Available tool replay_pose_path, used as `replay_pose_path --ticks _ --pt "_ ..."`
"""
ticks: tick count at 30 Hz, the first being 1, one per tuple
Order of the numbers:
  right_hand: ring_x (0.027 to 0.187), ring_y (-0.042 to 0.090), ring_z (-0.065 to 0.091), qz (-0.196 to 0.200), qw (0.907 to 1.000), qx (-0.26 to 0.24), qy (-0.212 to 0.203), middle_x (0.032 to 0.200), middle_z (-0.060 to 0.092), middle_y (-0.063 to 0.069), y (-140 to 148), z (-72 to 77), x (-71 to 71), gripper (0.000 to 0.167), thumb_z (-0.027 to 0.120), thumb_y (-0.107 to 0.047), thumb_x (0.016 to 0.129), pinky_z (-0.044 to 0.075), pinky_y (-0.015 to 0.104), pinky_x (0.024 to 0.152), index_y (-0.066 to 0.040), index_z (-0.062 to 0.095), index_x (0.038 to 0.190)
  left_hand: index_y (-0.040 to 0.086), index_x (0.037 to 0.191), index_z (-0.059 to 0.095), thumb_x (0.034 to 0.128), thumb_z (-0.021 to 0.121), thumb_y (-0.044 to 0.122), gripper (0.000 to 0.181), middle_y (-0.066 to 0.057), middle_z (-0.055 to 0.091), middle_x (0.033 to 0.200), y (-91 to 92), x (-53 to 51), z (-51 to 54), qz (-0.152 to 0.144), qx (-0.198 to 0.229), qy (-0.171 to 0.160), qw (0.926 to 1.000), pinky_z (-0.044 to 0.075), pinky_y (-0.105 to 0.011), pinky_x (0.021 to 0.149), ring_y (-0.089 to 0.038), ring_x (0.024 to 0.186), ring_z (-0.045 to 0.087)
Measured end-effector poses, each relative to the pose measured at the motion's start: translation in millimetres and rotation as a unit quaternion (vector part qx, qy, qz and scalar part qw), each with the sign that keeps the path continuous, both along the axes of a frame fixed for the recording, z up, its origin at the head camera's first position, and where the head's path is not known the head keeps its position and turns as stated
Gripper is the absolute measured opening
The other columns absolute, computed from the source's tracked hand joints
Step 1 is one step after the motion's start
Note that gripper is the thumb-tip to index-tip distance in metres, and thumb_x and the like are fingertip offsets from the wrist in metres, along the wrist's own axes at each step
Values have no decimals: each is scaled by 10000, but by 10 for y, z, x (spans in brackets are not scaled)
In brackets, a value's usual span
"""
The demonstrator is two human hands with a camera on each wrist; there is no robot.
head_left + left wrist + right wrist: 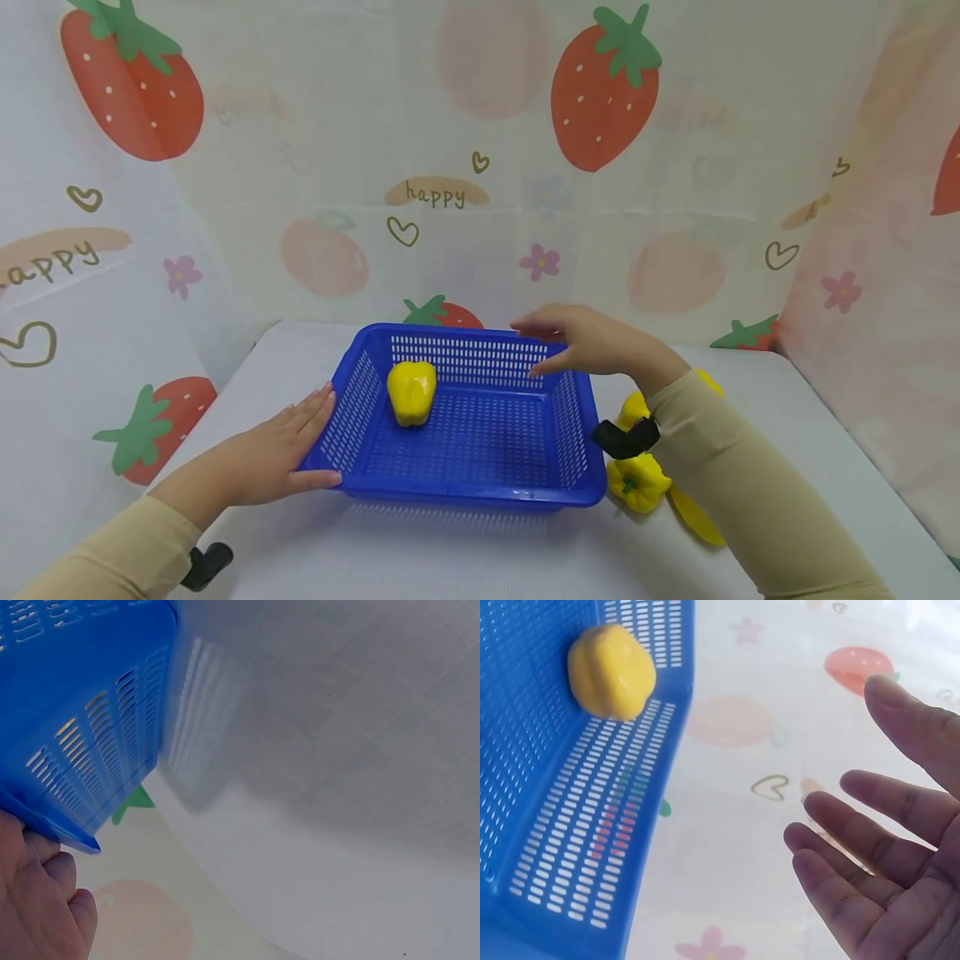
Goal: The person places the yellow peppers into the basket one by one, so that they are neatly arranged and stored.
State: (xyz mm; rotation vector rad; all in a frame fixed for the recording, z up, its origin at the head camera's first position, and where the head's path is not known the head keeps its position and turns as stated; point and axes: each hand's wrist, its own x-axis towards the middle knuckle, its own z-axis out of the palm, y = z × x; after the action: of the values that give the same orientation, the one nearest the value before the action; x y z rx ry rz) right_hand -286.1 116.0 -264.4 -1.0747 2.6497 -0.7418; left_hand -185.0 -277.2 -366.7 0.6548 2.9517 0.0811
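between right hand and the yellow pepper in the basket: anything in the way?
No loose item. In the head view, only the slotted far wall of the blue basket shows between the right hand and the yellow pepper.

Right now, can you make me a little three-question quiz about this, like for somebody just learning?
1. Count: how many yellow peppers are inside the blue basket?

2. True or false: the right hand is holding something.

3. Pick one: which hand is touching the basket?
A) left only
B) right only
C) neither

Key
1. One, toward the left end of the basket in the head view.
2. False. Its fingers are apart and nothing is between them.
3. A. The left hand rests against the basket's left side; the right wrist view shows the other hand apart from it.
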Motion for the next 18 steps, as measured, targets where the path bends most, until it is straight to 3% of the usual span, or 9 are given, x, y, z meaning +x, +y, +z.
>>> replay_pose_path --ticks 18 --pt "1157 246 512 -451 9987 -157 153 1261 542 59 739 -64 175 587 699 -297 806 424 433 952 -139 476 1325 8 1458 91 765 364 760 1058 -163 72 1523 -12 3 -9 42 6 9 10000 178 -528 1075 -342 1381 119"
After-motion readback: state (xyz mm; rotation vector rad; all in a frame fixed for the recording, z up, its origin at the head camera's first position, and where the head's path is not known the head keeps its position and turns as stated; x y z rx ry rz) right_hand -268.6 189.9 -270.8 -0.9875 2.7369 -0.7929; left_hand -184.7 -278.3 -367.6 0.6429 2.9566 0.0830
